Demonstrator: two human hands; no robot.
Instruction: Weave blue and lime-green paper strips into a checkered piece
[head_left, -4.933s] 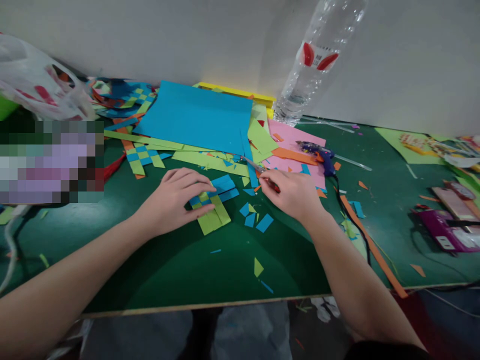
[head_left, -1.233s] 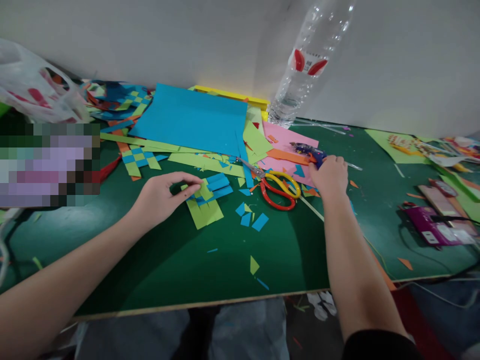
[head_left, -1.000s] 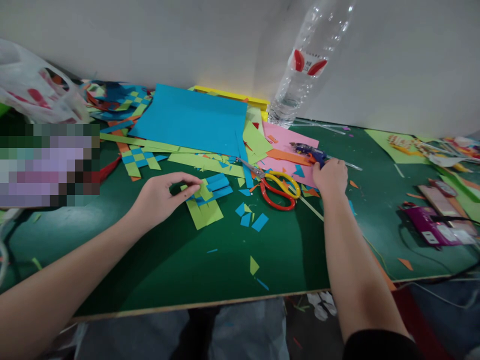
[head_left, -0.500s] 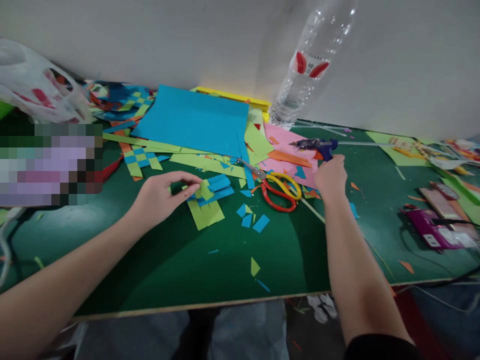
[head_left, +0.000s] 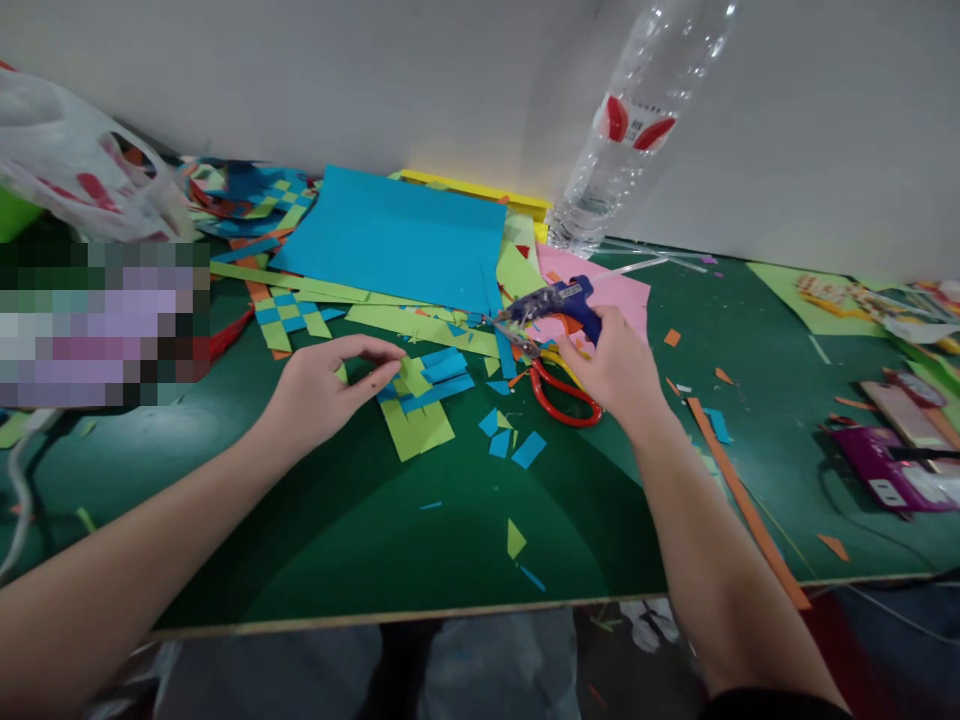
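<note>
My right hand grips a blue glue gun by its handle, with the nozzle pointing left above the scissors. My left hand pinches the edge of a woven piece of green and blue paper strips lying on the green table. Red and yellow scissors lie on the table just below the glue gun, partly hidden by my right hand. Small blue and green paper offcuts lie scattered in front of the woven piece.
A blue sheet and a pink sheet lie behind. A clear plastic bottle leans at the wall. Another woven mat and strips lie at left, a white bag far left, a purple box at right.
My right hand put down the scissors, reached right to the glue gun, picked it up and brought it left over the scissors. My left hand stayed on the woven piece.
</note>
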